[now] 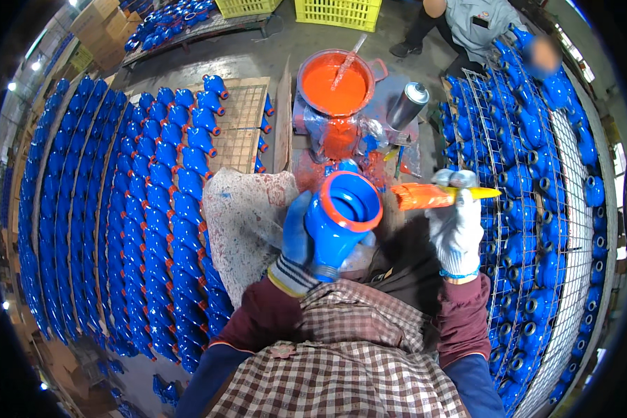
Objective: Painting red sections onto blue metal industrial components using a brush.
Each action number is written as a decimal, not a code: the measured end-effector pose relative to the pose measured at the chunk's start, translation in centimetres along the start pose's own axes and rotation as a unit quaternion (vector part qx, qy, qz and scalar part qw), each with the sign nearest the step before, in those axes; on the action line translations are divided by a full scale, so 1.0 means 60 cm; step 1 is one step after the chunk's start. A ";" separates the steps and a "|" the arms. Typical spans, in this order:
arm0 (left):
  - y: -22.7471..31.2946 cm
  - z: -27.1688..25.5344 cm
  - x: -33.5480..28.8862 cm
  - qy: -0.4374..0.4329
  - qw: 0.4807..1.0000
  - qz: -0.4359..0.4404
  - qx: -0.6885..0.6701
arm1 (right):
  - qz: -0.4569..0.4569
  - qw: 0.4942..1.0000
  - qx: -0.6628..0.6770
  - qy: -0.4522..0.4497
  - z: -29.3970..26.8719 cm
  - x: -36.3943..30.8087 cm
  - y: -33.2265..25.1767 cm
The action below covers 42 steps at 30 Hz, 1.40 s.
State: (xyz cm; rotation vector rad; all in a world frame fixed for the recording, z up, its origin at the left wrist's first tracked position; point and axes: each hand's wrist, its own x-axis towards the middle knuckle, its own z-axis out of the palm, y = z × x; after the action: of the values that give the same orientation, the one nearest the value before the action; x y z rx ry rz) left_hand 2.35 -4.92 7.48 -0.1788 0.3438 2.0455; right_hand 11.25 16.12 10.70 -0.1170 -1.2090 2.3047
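Observation:
My left hand point(297, 233), in a blue-coated knit glove, is closed round the side of a blue painted metal casting point(320, 233). The casting is hollow, with its wide mouth tilted up toward me and an orange-red band around the rim. Its narrow neck points down toward my apron. My right hand point(457, 216), in a white glove, grips a paintbrush point(432, 196) by its yellow handle. The brush lies level, its orange-coated bristles pointing left, a short way off the casting's rim. Ahead stands a pot of orange-red paint point(334, 83) with a stick in it.
On the left, a rack holds rows of blue castings point(160, 174), many with orange rims. To the right, wire mesh shelving point(571, 181) carries more blue castings. A spray can point(407, 104) stands beside the pot. A person point(477, 31) sits at the upper right; yellow crates point(336, 12) lie beyond.

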 end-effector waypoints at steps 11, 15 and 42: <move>-0.009 0.043 -0.013 0.020 0.378 0.234 0.896 | -0.218 0.601 -0.760 -0.117 0.040 0.086 -0.014; -0.006 0.037 -0.011 0.020 0.359 0.234 0.903 | -0.225 0.645 -0.722 -0.111 0.049 0.075 -0.013; -0.067 0.000 -0.011 -0.151 0.975 0.069 0.147 | 0.328 0.911 0.177 0.174 0.038 0.005 0.089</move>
State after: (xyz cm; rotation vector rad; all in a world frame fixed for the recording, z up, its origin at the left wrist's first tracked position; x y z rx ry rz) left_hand 6.17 -3.68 6.99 0.3434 0.4706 2.0907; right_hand 8.08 12.09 7.90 -0.8789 -0.6002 2.8556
